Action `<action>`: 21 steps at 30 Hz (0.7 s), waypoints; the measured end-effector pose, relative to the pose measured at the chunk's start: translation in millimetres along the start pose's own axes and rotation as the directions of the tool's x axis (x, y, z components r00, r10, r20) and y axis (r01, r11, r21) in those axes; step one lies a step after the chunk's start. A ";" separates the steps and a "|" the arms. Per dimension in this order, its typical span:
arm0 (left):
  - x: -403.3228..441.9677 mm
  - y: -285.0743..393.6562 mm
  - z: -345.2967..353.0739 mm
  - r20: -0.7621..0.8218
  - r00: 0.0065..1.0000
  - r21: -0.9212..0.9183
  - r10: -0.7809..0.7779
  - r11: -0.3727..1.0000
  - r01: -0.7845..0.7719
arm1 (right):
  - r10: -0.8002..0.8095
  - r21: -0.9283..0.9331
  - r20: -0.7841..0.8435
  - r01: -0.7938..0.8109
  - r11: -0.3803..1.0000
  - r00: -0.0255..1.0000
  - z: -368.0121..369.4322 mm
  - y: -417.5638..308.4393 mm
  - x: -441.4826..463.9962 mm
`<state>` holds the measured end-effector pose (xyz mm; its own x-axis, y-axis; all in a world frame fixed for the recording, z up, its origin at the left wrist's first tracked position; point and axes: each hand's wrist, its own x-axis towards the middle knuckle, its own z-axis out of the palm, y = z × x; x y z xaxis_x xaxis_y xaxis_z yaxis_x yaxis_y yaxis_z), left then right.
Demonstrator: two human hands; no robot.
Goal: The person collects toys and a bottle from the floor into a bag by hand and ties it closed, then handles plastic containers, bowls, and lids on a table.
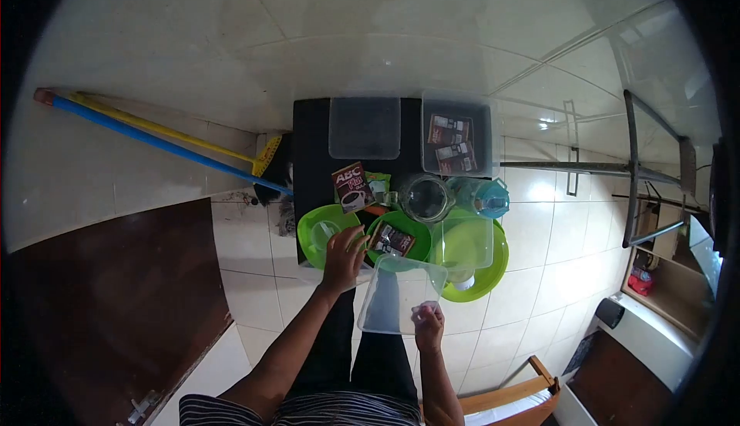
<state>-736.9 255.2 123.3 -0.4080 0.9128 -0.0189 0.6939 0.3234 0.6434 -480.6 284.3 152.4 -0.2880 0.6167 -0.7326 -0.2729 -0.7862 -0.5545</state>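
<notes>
My right hand [428,326] is closed on the edge of a clear rectangular plastic container [408,291], held tilted in front of my legs. I cannot tell if it is a deep tub or a lid. My left hand [345,258] has its fingers apart with nothing visible in them, over the front rim of the green bowls. Beside it, a dark coffee sachet [391,239] lies in the middle green bowl [420,229]. A brown ABC coffee pack [353,187] sits just behind. In the left green bowl [308,222] is a small clear cup [324,232].
On the black table [308,141] stand a clear box [493,133] with several sachets, another clear container [364,129], a glass jar [426,197] and a blue-lidded container [492,197]. A larger green basin [497,272] is at right. Blue [169,142] and yellow poles lean left.
</notes>
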 end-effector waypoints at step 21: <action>-0.8 -57.4 35.8 -0.202 0.979 -0.134 -0.023 0.991 -0.004 | 0.060 -0.615 0.182 0.066 0.786 0.982 9.8 18.9 42.2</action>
<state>-755.1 244.8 59.0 -0.5355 0.8358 0.1213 0.6098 0.2832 0.7402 -506.9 295.9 114.9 -0.4658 0.5656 -0.6805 0.3308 -0.6020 -0.7268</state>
